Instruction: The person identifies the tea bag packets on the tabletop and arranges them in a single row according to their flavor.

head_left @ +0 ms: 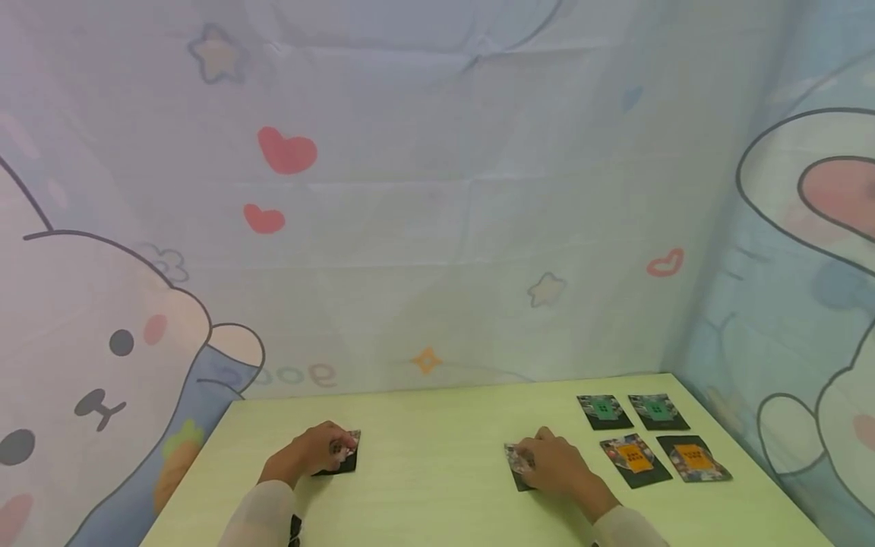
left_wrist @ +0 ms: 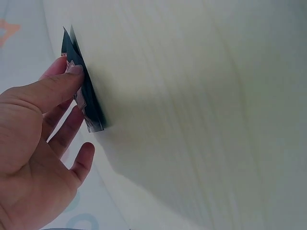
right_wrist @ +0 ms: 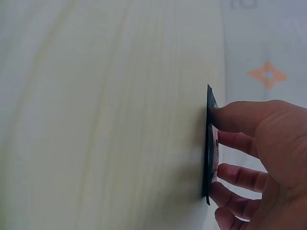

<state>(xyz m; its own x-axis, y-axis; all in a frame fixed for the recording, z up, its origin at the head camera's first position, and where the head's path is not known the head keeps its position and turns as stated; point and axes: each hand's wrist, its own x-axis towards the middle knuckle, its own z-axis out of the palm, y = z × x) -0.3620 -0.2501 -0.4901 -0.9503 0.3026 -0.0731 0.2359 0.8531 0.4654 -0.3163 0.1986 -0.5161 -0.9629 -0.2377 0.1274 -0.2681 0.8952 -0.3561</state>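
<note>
On the left part of the table, my left hand [head_left: 316, 450] pinches a small flat dark packet [head_left: 351, 461] with a pinkish printed face between thumb and fingers. The left wrist view shows this packet [left_wrist: 91, 103] nearly edge-on and slightly bent, close to the tabletop, with the little finger off it. Right of the middle, my right hand [head_left: 557, 465] holds a similar dark packet [head_left: 514, 460] by its edges, thumb on one side and fingertips on the other. That packet [right_wrist: 208, 158] appears edge-on at the table in the right wrist view; the hand hides part of its face.
Two packets with green labels, left [head_left: 604, 411] and right [head_left: 658, 411], lie at the table's back right. Nearer are two orange-labelled ones, left [head_left: 636, 459] and right [head_left: 693, 457]. A printed cloth [head_left: 424, 228] hangs behind and beside the pale table [head_left: 424, 479].
</note>
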